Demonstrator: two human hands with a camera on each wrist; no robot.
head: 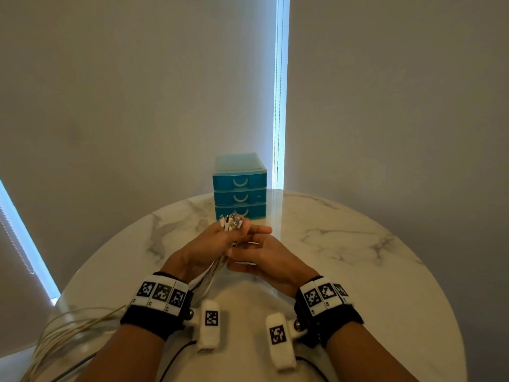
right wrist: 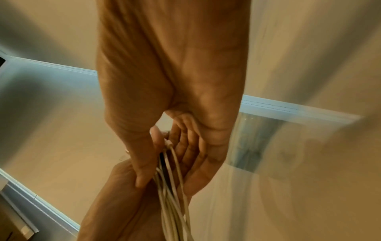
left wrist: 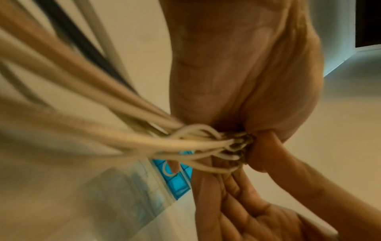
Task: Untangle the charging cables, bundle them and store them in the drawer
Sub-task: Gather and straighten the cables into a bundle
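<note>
- Your left hand [head: 209,244] is closed around the charging cables [head: 217,267] just below their plugs [head: 231,222]; the connector ends stand up in a cluster above your fist.
- Your right hand [head: 264,257] lies against the left with fingers nearly straight, touching the cords [right wrist: 173,179] rather than clasping them.
- The cables are thin, round, off-white cords, with at least one dark one visible in the left wrist view; they trail back past your left wrist and hang in loose loops [head: 63,326] over the table edge.
- Expect them to be light, limp and smooth-jacketed, so strands will likely slip; hold near the rigid plugs and gather the slack from there.
- The round table [head: 358,257] is glossy, marble-patterned.
- The blue plastic drawer unit [head: 239,186], three drawers with curved handles, stands just beyond your hands, all drawers shut.
</note>
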